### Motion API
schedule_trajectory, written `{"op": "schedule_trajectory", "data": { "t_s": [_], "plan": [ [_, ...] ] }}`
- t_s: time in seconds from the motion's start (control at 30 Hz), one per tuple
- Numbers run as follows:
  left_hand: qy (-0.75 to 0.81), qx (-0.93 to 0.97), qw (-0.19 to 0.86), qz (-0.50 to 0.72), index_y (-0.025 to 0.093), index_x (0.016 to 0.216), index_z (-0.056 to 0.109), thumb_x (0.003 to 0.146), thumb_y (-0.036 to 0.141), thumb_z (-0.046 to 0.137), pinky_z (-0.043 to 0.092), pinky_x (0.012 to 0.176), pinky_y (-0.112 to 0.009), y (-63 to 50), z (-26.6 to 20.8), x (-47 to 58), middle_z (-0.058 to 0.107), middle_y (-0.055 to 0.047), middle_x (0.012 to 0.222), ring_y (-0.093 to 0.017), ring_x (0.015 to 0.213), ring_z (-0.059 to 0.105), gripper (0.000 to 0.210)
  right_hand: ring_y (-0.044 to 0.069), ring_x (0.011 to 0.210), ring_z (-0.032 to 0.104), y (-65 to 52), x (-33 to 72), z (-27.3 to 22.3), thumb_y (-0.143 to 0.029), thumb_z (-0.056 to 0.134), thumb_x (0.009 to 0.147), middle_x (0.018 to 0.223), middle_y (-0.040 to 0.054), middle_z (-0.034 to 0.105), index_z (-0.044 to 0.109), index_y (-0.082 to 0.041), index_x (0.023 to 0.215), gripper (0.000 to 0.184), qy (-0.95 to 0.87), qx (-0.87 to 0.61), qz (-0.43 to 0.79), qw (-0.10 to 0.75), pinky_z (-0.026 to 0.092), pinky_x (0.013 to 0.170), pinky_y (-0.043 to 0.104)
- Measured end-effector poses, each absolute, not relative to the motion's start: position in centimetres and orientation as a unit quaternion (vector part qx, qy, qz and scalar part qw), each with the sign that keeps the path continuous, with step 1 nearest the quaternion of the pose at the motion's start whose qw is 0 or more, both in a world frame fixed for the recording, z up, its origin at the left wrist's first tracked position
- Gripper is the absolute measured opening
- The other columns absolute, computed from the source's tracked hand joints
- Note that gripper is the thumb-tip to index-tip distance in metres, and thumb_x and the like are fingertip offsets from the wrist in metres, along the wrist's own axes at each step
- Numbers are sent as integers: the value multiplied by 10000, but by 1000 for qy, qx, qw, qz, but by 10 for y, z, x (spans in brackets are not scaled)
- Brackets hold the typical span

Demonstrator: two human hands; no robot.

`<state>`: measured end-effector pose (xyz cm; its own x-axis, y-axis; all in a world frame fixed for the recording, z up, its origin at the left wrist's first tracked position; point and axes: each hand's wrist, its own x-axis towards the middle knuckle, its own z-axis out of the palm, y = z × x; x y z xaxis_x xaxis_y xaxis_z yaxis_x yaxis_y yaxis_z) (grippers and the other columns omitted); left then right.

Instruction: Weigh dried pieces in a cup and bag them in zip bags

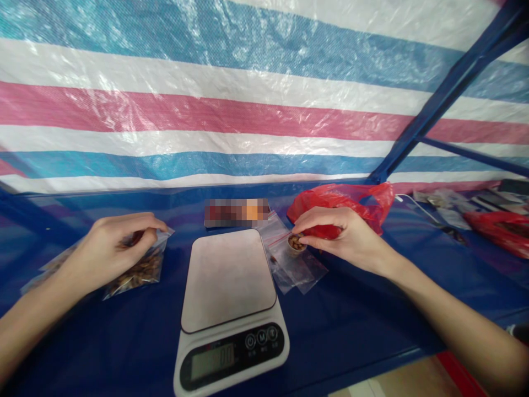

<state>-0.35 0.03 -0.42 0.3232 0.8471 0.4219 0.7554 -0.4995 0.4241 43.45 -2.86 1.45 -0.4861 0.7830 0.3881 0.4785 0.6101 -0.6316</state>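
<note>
My left hand [113, 245] is closed at the top corner of a clear plastic bag [142, 270] holding many small brown pieces, which lies on the blue surface left of the scale. On the other side, my right hand [345, 240] pinches the rim of a small cup [296, 251] filled with similar brown pieces. The cup is over flat clear zip bags [303, 275]. Between my hands stands a white kitchen scale [229, 281] with nothing on its plate; its display shows zeros.
A red plastic bag [372, 201] lies behind my right hand. A blurred-out flat object [235, 213] is behind the scale. Farther right are another red bag [504, 229], a white cable [417, 209] and several packets. Blue frame bars [413, 138] and a striped sheet [206, 116] stand behind.
</note>
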Motion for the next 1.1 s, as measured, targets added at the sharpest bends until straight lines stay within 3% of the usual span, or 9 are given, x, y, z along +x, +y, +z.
{"op": "schedule_trajectory", "data": {
  "t_s": [0.13, 0.27, 0.33, 0.4, 0.5, 0.73, 0.87, 1.1],
  "plan": [
    [496, 809, 74, 307, 539, 843, 781, 850, 464, 585, 623, 800, -478, -1, -3, -3, 832, 90, 888, -314, 848, 785, 209, 199, 924, 791, -28, 439, 18, -265, 832, 913, 998, 42, 848, 839, -225, 986, 84, -828, -385, 214, 347, 599, 885, 308],
    [494, 811, 62, 308, 531, 840, 781, 853, 472, 567, 630, 768, -460, 0, -5, -3, 834, 77, 886, -312, 835, 779, 223, 199, 837, 780, -29, 454, 29, -306, 780, 941, 928, 52, 841, 825, -208, 922, 109, -798, -429, 206, 371, 599, 788, 300],
    [485, 816, 48, 311, 478, 844, 786, 874, 464, 554, 634, 764, -430, 2, -6, -4, 840, 63, 887, -295, 822, 787, 234, 194, 756, 760, -28, 465, 34, -348, 788, 925, 871, 52, 830, 821, -197, 902, 156, -799, -446, 236, 326, 577, 695, 288],
    [472, 824, 32, 312, 389, 839, 792, 894, 436, 552, 631, 752, -384, 5, -8, -6, 844, 41, 872, -267, 792, 796, 251, 182, 676, 729, -27, 476, 34, -387, 806, 908, 810, 42, 813, 831, -192, 926, 197, -818, -449, 282, 224, 532, 614, 273],
    [453, 836, 17, 309, 295, 843, 799, 918, 402, 553, 607, 697, -310, 7, -9, -9, 848, 18, 859, -226, 763, 806, 278, 168, 655, 709, -23, 485, 26, -354, 806, 910, 791, 32, 801, 838, -194, 971, 174, -843, -446, 282, 106, 484, 607, 262],
    [446, 839, 6, 310, 268, 858, 812, 937, 381, 553, 585, 697, -257, 9, -12, -10, 851, 13, 876, -194, 785, 813, 294, 141, 691, 683, -19, 476, 13, -153, 789, 894, 794, 10, 771, 795, -189, 869, 44, -863, -443, 237, 39, 436, 669, 246],
    [454, 836, 13, 308, 268, 855, 811, 927, 399, 554, 584, 689, -260, 9, -11, -10, 850, 6, 874, -199, 777, 811, 297, 146, 709, 686, -19, 474, 15, -156, 723, 946, 791, 15, 764, 767, -192, 818, 140, -879, -416, 221, 78, 454, 702, 255],
    [466, 834, 24, 294, 277, 855, 816, 922, 424, 558, 601, 753, -293, 6, -7, -9, 856, -5, 893, -230, 815, 816, 305, 146, 696, 671, -28, 455, 26, -287, 734, 999, 830, 29, 769, 745, -192, 885, 149, -869, -387, 167, 259, 480, 660, 252]
  ]
}}
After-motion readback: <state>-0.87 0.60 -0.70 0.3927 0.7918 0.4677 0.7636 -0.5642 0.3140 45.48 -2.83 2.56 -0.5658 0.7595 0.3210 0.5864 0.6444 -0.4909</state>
